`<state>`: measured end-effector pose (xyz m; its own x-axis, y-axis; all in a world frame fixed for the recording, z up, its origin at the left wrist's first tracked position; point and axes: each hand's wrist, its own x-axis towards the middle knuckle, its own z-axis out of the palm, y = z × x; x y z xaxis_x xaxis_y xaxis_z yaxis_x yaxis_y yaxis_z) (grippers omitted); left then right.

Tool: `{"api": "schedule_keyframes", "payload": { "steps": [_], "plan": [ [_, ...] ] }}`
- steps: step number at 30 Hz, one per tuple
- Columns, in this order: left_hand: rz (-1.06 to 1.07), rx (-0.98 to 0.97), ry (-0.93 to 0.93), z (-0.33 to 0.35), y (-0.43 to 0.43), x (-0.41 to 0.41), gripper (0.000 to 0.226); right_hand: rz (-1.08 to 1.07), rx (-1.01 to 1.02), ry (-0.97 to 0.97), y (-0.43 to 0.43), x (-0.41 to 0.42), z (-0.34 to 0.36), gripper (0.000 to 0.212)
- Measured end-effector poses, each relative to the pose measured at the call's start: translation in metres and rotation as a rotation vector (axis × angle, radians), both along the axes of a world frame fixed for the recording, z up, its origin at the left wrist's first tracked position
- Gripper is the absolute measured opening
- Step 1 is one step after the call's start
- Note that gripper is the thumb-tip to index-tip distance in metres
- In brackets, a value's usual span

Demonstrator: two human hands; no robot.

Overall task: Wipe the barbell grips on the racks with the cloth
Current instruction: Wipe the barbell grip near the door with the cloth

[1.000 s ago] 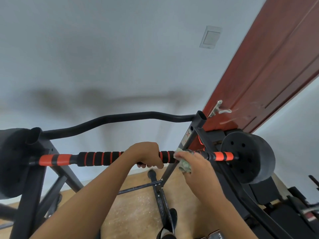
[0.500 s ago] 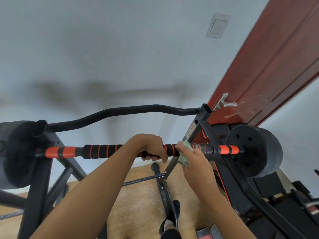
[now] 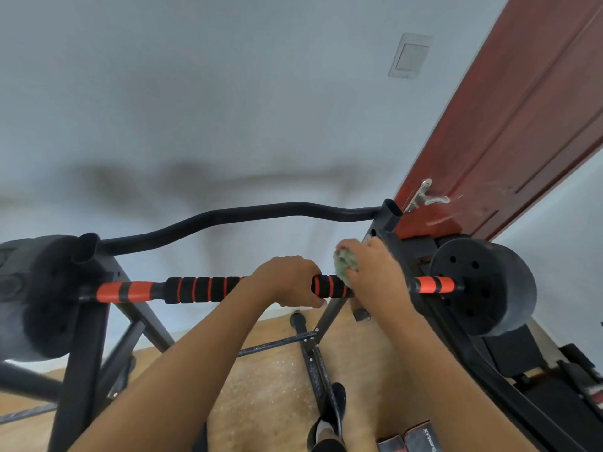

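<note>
Both hands are on the barbell (image 3: 434,285): the left hand (image 3: 287,282) curls round its black, red-ringed foam grip (image 3: 202,289) near the middle, and the right hand (image 3: 375,275), just beside it, clutches a bunched greenish cloth (image 3: 346,262) pressed against the top of the bar next to the right post. A pale wall (image 3: 228,109) fills the upper view, with a red-brown door (image 3: 522,125) running along its right edge and a wooden floor (image 3: 270,386) below. The black rack (image 3: 88,321) stands astride that floor and carries the barbell level across its two posts, a curved bar (image 3: 228,216) joining the post tops behind it. A dark right plate (image 3: 483,288) sits on the barbell's end outside the right post, and a left plate (image 3: 29,295), blurred, sits outside the left one. Orange sleeves with black bands flank the foam grip. A dark shoe (image 3: 329,419) shows near the bottom edge. On the wall is a grey switch (image 3: 410,56); on the door, a metal handle (image 3: 427,195).
</note>
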<state>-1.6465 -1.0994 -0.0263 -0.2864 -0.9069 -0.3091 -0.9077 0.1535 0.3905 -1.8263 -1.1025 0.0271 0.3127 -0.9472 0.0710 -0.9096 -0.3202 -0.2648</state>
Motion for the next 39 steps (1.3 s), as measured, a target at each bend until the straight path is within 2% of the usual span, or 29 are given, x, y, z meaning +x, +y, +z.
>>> {"api": "schedule_keyframes", "payload": {
  "steps": [2,5,8,11,15,16,18,21,22,25,28,33,35,39],
  "plan": [
    [0.038,0.109,0.064,-0.001,-0.007,0.001,0.037,0.031,0.061,0.105,0.010,0.010,-0.010,0.036],
    [0.047,0.225,0.167,-0.001,-0.015,0.003,0.037,0.035,0.033,0.033,0.026,0.002,-0.016,0.039],
    [0.045,0.289,0.213,-0.003,-0.019,0.007,0.036,0.067,0.036,-0.044,0.048,-0.022,-0.031,0.054],
    [0.035,0.308,0.221,-0.004,-0.021,0.008,0.039,0.087,0.082,-0.044,0.075,-0.048,-0.040,0.049],
    [0.032,0.222,0.178,-0.002,-0.016,0.005,0.038,-0.006,0.124,-0.207,0.061,-0.066,-0.067,0.035],
    [0.035,0.194,0.165,-0.002,-0.014,0.004,0.038,-0.045,0.086,-0.245,0.051,-0.066,-0.064,0.031],
    [0.043,0.150,0.133,-0.003,-0.011,0.001,0.038,-0.084,-0.021,-0.254,0.031,-0.056,-0.036,0.040],
    [0.045,0.141,0.119,-0.001,-0.010,0.001,0.038,-0.083,-0.153,-0.234,0.007,-0.032,0.014,0.048],
    [0.046,0.156,0.130,-0.001,-0.010,0.002,0.038,-0.046,-0.153,-0.165,0.003,-0.020,0.013,0.048],
    [0.067,0.225,0.160,-0.001,-0.013,0.004,0.033,0.117,-0.016,0.060,0.020,0.007,-0.008,0.041],
    [0.066,0.298,0.167,0.000,-0.019,0.004,0.026,0.116,-0.087,-0.064,0.038,0.006,-0.026,0.045],
    [0.029,0.414,0.201,0.004,-0.024,0.008,0.027,0.181,-0.220,-0.058,0.064,-0.011,-0.045,0.070],
    [0.035,0.437,0.216,0.003,-0.026,0.008,0.028,0.210,-0.159,-0.057,0.071,-0.018,-0.048,0.072],
    [0.053,0.425,0.233,0.002,-0.025,0.007,0.031,0.139,0.008,-0.103,0.078,-0.033,-0.029,0.054]
  ]
}}
